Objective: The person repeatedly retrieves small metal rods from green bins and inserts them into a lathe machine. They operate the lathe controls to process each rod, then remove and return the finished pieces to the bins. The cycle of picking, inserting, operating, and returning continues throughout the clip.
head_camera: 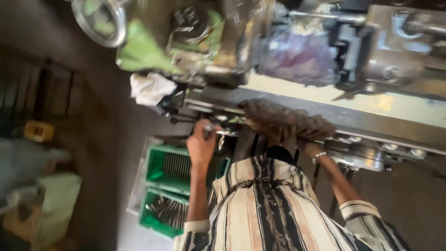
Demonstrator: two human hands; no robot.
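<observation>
Standing at a lathe [297, 51], you look down your striped shirt [265, 209]. Your left hand [202, 144] is curled shut around a small metal lever [218, 131] on the machine's front edge, at about 10 o'clock from your collar. Your right hand [310, 148], at 2 o'clock, is mostly hidden under a dirty brown rag [285, 121] draped on the rail [371, 122]; I cannot tell its grip. Below your left arm, at 8 o'clock, sit two green crates [160, 186] of metal rods. A white cloth [151, 88] hangs at 11 o'clock.
</observation>
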